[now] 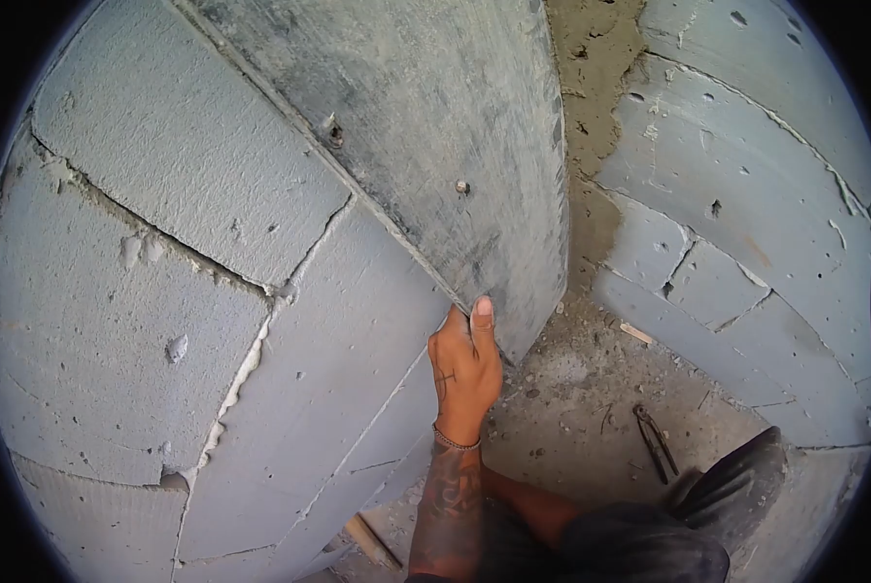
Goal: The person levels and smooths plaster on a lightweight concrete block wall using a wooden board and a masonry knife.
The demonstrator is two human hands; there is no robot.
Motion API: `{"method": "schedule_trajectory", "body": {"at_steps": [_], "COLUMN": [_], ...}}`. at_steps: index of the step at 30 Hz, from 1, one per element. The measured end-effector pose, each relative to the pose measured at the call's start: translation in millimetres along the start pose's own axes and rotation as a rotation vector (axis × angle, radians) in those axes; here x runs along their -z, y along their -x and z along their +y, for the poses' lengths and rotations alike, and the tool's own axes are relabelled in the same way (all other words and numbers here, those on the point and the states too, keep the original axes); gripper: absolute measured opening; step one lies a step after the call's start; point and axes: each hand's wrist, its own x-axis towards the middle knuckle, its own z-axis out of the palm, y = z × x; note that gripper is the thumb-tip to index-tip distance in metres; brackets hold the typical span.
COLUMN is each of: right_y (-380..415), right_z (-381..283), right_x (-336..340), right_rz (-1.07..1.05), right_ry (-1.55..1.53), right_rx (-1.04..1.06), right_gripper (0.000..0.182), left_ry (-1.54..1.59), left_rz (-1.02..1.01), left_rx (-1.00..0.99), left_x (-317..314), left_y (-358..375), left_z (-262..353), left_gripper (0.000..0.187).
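Note:
My left hand point(464, 374) grips the lower corner of a grey, weathered board point(435, 126) that leans flat against a wall of grey blocks point(144, 282). The thumb presses on the board's face and the fingers curl behind its edge. A tattooed forearm with a wrist bracelet rises from the bottom of the view to this hand. Two nail heads point(461, 187) stick out of the board. My right hand is out of sight.
A second block wall point(746, 204) meets the first at a corner filled with rough mortar point(591, 58). On the dusty concrete floor lie dark pincers point(656, 442), a wood sliver point(635, 333) and a wooden strip point(372, 539). My dark-clothed knee point(736, 486) is at bottom right.

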Motion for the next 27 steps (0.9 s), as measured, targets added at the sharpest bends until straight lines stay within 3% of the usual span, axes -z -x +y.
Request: {"method": "schedule_trajectory", "body": {"at_steps": [5,8,10,13,17,19,24,27], "right_y": [-25,-28,-24,-29,0,-2,-15,-5], "right_z": [9,-23,-42,-29,-89,-94,-85,-55], "right_x": [-9,2,5,9,48,48,28,44], "right_rz": [-0.032,-0.290,-0.268,-0.361,-0.355,-0.348,-0.277,-0.378], "right_ry": [-0.067,-0.245,-0.232,-0.388,-0.454,-0.304,-0.335,-0.014], "right_rx": [0.011,0.116,-0.124,-0.277,-0.319,-0.368,-0.334,-0.346], "right_gripper": [0.028,0.023,0.017,0.015,0.016,0.017,0.022,0.033], "left_ry": [0.015,0.022,-0.025,-0.068,-0.221,-0.149,-0.127,-0.070], "left_rz": [0.033,0.144,0.169,0.190,0.226,0.307,0.272,0.296], "left_rx": [-0.026,-0.120,-0.012,0.064,0.176,0.103,-0.018,0.140], "left_x": [-15,-27,-29,-32,-38,-41,-40,-42], "left_y": [-5,-6,-4,-2,2,0,-5,3], "left_z": [-17,-18,-10,2,9,4,-1,6], "left_gripper": [0.048,0.049,0.050,0.052,0.053,0.056,0.056,0.058]}}
